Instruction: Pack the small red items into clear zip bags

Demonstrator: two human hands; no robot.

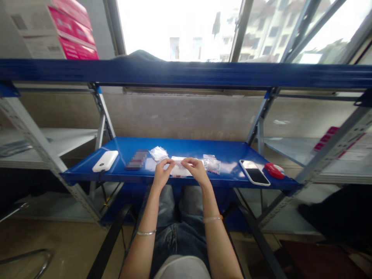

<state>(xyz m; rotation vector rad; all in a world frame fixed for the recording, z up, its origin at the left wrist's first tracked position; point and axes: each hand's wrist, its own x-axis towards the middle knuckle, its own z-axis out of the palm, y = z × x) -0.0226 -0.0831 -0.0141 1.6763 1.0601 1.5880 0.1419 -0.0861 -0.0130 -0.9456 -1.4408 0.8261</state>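
Note:
My left hand (pixel 162 174) and my right hand (pixel 198 171) meet at the front edge of the blue shelf. Thumb and forefinger of each pinch the upper part of a small clear plastic bag (pixel 178 169), one hand at either side. Something small and reddish shows low in this bag, too blurred to name. Left of my hands lies a loose pile of clear plastic bags (pixel 158 154). Just right of my right hand are more clear bags (pixel 212 164), with small reddish pieces inside.
On the blue shelf (pixel 232 149) lie a white power bank (pixel 105 161) with a cable, a blurred-out dark item (pixel 136 160), a phone (pixel 254 172) and a red object (pixel 274 170). Metal posts flank it; an upper blue beam (pixel 186 73) crosses ahead, and chair armrests stand beside me.

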